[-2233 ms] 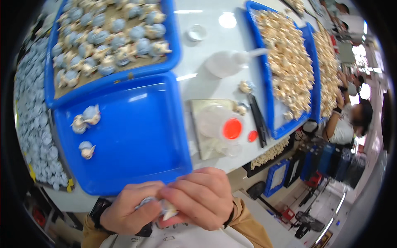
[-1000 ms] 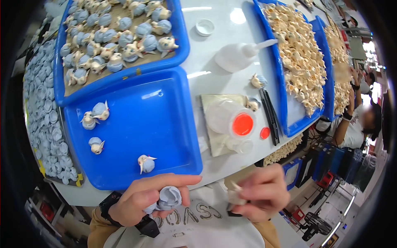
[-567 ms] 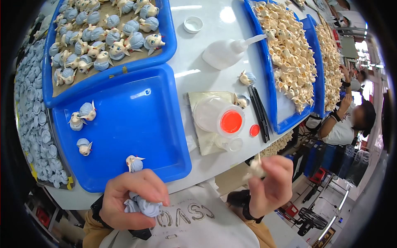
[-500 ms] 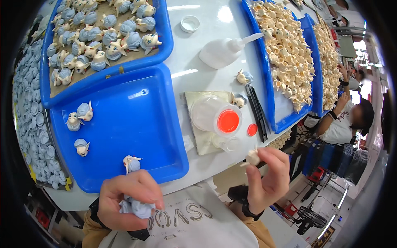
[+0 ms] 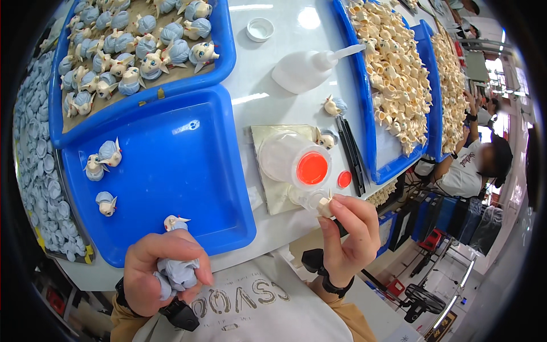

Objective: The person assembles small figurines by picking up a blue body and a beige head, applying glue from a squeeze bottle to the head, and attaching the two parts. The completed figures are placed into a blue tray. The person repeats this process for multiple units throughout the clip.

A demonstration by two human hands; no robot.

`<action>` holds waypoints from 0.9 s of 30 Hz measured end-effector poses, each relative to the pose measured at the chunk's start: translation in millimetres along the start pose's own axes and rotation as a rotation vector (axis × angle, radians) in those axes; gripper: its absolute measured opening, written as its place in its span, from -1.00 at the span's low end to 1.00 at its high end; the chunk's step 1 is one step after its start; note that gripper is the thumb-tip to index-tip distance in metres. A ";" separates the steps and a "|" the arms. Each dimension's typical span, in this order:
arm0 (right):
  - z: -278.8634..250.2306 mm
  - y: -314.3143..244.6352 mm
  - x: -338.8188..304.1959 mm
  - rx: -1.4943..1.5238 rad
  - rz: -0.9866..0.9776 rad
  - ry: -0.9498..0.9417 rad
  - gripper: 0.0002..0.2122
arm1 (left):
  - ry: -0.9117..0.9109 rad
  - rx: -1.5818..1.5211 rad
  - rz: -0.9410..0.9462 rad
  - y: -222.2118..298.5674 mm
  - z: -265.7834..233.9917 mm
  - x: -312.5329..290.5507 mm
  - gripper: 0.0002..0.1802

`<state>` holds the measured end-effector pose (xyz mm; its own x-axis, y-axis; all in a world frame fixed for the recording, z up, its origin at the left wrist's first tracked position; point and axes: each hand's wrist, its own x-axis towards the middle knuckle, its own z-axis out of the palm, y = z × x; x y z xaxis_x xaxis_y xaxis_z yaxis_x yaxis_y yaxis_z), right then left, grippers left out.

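My left hand (image 5: 141, 272), near the front edge of the table, is closed around several light blue-grey doll hair pieces (image 5: 181, 275). Between the thumb and fingers of my right hand (image 5: 352, 232) is a small cream doll head piece (image 5: 325, 207) with pointed ears. It is held beside a small clear cup (image 5: 307, 198); whether they touch I cannot tell. Behind the cup is a translucent jar (image 5: 279, 157) with a round red end (image 5: 312, 168). Just beyond my left hand, one finished doll head (image 5: 174, 222) lies in the blue tray (image 5: 171, 142), partly hidden by my fingers.
Three more doll heads sit at the tray's left side. A far-left blue tray (image 5: 228, 51) holds many doll heads; blue-grey hair pieces (image 5: 40, 154) are heaped left. A white squeeze bottle (image 5: 302, 71), black tweezers (image 5: 350, 154) and trays of cream parts (image 5: 396, 74) stand right. A person (image 5: 464, 162) is beyond.
My right hand has moved left with the doll head piece, up to the small clear cup. My left hand has turned slightly, showing more of the hair pieces. The view has shifted slightly.
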<state>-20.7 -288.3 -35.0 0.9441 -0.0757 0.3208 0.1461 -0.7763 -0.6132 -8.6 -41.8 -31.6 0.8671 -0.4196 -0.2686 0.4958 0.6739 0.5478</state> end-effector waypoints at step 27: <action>-1.3 0.0 -4.7 -0.072 -0.073 0.050 -0.68 | -0.051 -0.049 -0.042 1.1 -5.1 -4.7 -0.62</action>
<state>-25.5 -288.8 -35.6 0.9156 -0.0466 0.3994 0.1909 -0.8238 -0.5338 -12.0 -35.9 -33.8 0.8427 -0.4773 -0.2491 0.5343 0.6836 0.4972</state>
